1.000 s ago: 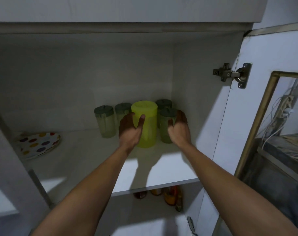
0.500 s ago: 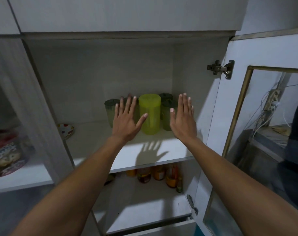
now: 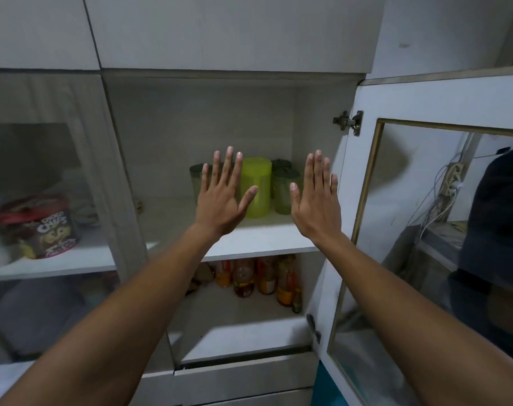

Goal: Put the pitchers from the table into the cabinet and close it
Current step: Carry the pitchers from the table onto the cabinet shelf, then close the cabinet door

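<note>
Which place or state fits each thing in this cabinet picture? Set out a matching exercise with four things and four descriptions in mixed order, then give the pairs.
Things:
1. yellow-green pitcher
2. bottles
3. cabinet door
4. left hand

Descriptions:
A. swung open on the right, on its hinge
B. standing on the upper shelf among green-lidded containers
C. open, fingers spread, holding nothing
D. grouped on the shelf below

Pairs: 1-B, 2-D, 3-A, 4-C
</note>
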